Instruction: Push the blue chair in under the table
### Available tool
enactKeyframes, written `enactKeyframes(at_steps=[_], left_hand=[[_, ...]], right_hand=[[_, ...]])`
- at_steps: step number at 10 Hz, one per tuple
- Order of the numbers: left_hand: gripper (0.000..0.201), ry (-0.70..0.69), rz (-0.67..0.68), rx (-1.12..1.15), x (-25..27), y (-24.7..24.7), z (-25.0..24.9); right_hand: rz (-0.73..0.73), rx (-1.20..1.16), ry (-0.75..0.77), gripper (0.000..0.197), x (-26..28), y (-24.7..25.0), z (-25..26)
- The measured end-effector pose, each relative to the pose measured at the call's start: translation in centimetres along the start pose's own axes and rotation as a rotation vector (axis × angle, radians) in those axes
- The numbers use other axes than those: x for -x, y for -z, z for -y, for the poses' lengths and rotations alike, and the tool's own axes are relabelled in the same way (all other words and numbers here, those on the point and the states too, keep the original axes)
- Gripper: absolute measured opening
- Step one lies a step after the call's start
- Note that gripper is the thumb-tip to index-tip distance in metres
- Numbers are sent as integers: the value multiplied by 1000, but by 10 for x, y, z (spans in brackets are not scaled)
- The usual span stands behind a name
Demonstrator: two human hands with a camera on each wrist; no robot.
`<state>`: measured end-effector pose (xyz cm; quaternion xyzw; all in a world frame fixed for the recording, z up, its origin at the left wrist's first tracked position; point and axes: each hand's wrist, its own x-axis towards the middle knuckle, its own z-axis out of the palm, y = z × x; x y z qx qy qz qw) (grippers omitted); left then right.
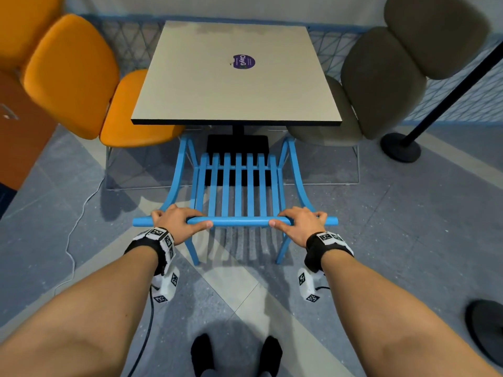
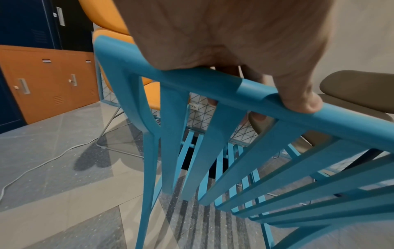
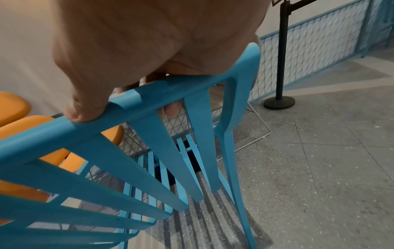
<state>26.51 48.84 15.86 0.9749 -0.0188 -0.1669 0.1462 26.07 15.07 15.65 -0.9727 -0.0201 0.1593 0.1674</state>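
Note:
The blue chair [image 1: 236, 186] with a slatted back and seat stands in front of me, its seat front near the near edge of the square beige table [image 1: 236, 99]. My left hand [image 1: 178, 221] grips the left part of the chair's top rail [image 1: 239, 221], fingers over the far side and thumb along the near side. My right hand [image 1: 299, 221] grips the right part of the rail the same way. In the left wrist view the thumb lies on the blue rail [image 2: 213, 87]; the right wrist view shows my thumb on the rail [image 3: 170, 91] as well.
An orange padded chair [image 1: 81, 85] stands left of the table and a grey-brown padded chair [image 1: 381, 85] right of it. A black stanchion base [image 1: 400, 146] sits at the right, another [image 1: 484, 327] lower right. A white cable [image 1: 73, 240] runs along the floor at left. Orange lockers [image 2: 49, 80] stand at left.

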Motion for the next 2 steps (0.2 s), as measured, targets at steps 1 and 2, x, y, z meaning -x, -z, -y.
enactKeyframes(at_steps=[1, 2], left_hand=[[68, 22, 66, -7, 2, 4, -1], [57, 27, 206, 131, -8, 21, -11]], right_hand=[[68, 29, -16, 54, 2, 3, 2], [134, -9, -43, 56, -4, 16, 10]])
